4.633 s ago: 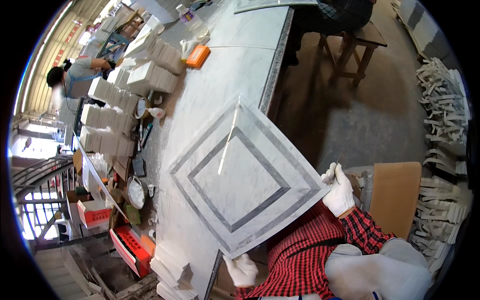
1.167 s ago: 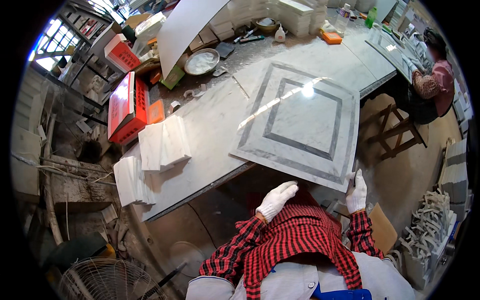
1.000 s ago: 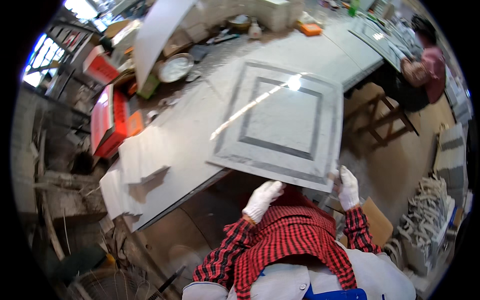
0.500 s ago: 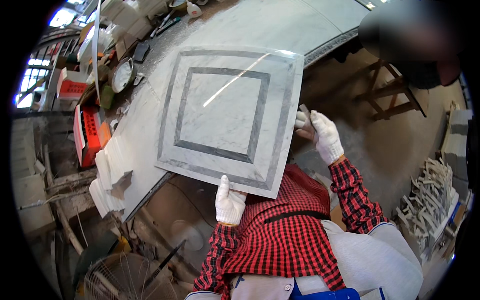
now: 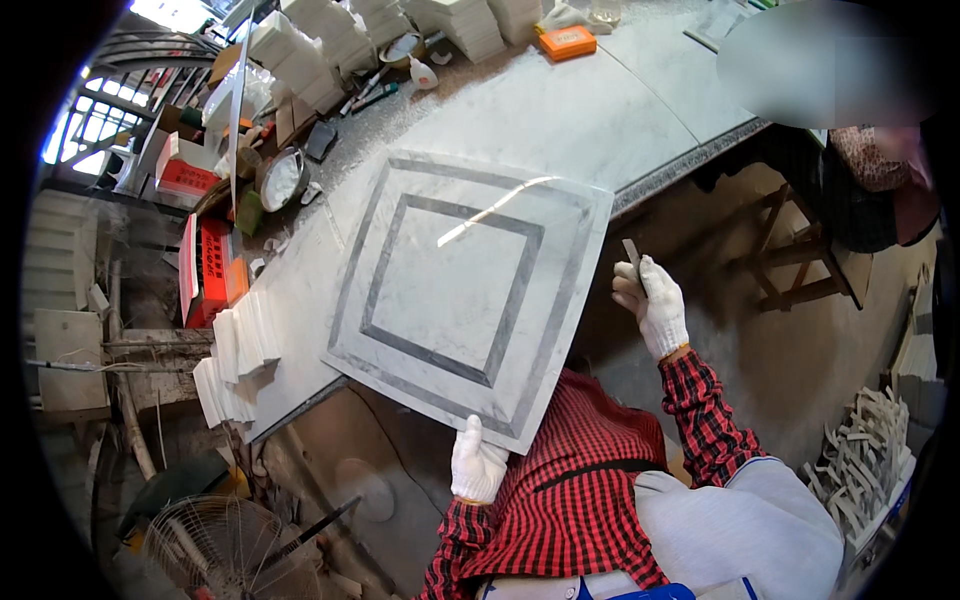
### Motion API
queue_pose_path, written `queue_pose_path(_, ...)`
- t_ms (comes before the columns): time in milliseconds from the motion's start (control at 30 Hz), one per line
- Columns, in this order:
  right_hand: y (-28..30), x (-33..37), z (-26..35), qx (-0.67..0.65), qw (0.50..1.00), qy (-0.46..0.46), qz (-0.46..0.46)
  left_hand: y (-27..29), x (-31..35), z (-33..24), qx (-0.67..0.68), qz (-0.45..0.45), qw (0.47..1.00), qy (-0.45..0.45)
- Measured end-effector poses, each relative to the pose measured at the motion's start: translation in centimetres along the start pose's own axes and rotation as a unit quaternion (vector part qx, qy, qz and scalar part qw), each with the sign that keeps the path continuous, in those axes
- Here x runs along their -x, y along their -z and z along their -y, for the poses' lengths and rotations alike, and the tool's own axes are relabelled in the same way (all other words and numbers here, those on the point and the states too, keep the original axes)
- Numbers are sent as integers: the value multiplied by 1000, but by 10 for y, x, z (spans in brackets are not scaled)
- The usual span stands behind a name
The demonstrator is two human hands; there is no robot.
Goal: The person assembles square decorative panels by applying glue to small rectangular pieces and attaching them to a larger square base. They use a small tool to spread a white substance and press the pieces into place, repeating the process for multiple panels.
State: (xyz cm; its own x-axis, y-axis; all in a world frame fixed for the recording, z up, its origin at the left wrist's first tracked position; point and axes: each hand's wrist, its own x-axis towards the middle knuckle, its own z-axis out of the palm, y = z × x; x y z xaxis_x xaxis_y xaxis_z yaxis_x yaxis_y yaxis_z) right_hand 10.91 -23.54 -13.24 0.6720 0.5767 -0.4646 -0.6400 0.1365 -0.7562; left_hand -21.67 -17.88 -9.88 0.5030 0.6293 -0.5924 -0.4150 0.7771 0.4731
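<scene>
- The marble panel [image 5: 450,300], banded with two grey frames, is lying on the pale surface [image 5: 640,115], its near corner jutting past the edge, probably leaving the rim free for fingers to reach underneath.
- The left hand [image 5: 478,468], gloved in white, is gripping the panel's near edge: its thumb is pressing on top while the fingers are hiding from view, likely supporting the overhanging part from below.
- The right hand [image 5: 655,305], also gloved, is hanging to the right of the panel, apart from it, and is closing around a thin flat strip [image 5: 631,252]; the strip is pointing up between thumb and fingers, perhaps so that its tip is staying clear of the polished face.
- White slabs [image 5: 245,335] are sitting left of the panel, apparently grouped for easy reach.
- Beyond the panel, a white squeeze bottle [image 5: 423,76] and an orange box [image 5: 568,42] are resting, seemingly leaving the panel's face unobstructed.
- A co-worker [image 5: 880,170] is sitting right of the panel, well apart.
</scene>
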Motion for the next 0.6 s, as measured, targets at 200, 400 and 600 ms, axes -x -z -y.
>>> queue_pose_path(200, -17, -25, 12, -17, 999, 43, -15, -23, -9, 19, 25, -4, 999, 21)
queue_pose_path(400, -49, -14, 28, 24, 992, 108, -61, -59, -48, 42, -75, 138, 959, 237)
queue_pose_path(600, -43, -6, 37, 64, 987, 128, -70, -33, -82, 36, -140, 175, 932, 284)
